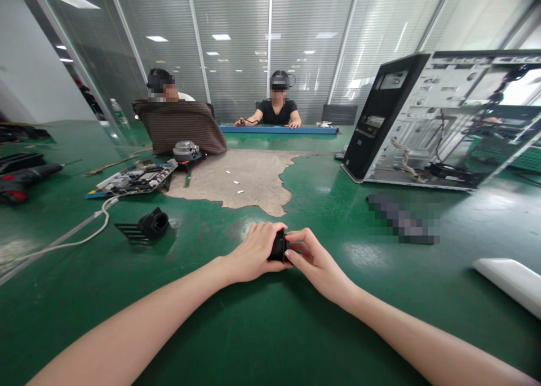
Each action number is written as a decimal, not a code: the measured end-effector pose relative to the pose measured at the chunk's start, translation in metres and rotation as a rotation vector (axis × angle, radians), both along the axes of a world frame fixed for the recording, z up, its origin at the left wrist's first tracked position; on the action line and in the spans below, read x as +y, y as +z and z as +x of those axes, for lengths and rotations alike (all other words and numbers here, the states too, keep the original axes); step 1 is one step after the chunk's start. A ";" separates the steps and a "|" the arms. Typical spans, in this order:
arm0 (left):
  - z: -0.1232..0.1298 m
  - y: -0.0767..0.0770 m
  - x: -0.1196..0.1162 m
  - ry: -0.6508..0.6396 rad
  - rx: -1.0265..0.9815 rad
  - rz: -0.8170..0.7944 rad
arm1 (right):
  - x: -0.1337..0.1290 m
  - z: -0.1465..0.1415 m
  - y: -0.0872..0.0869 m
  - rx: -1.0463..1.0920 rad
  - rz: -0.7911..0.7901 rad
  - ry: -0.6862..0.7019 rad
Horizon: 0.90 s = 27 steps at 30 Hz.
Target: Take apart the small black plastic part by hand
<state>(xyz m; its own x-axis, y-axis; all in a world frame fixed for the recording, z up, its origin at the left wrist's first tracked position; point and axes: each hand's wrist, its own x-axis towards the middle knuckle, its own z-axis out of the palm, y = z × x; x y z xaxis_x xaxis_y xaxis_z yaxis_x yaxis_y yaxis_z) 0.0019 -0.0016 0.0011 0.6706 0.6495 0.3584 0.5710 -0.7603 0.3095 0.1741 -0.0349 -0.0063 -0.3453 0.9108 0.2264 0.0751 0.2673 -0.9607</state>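
A small black boxy part (277, 247) sits between my hands, just above or on the green tabletop; its exact kind I cannot make out. My left hand (258, 252) wraps around its left side, fingers over the top and thumb underneath. From the right, my right hand (311, 257) pinches the part's right end between thumb and fingertips. To the left of my hands lies a black plastic duct (154, 224) with a round opening and a slotted flange.
An open computer case (422, 121) stands at right, beside a blurred dark object (399, 220) and a white object (513, 284). At left are a circuit board (135, 178), a CPU cooler (186, 151), a power drill (29, 177) and a cable (103, 220). Two people sit opposite.
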 end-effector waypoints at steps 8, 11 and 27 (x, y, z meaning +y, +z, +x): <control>0.000 0.002 -0.001 -0.004 0.008 -0.007 | 0.000 0.000 0.004 -0.042 -0.045 0.009; 0.000 0.002 -0.001 -0.002 0.019 -0.008 | 0.000 0.000 0.003 0.022 -0.052 0.040; 0.000 0.001 0.000 -0.003 0.014 -0.002 | 0.001 0.001 0.000 -0.023 -0.051 0.034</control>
<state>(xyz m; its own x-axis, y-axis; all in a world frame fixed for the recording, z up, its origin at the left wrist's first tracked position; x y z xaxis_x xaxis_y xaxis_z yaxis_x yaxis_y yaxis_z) 0.0019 -0.0012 0.0017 0.6777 0.6480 0.3475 0.5729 -0.7616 0.3029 0.1746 -0.0340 -0.0061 -0.3806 0.9087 0.1716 0.0893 0.2208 -0.9712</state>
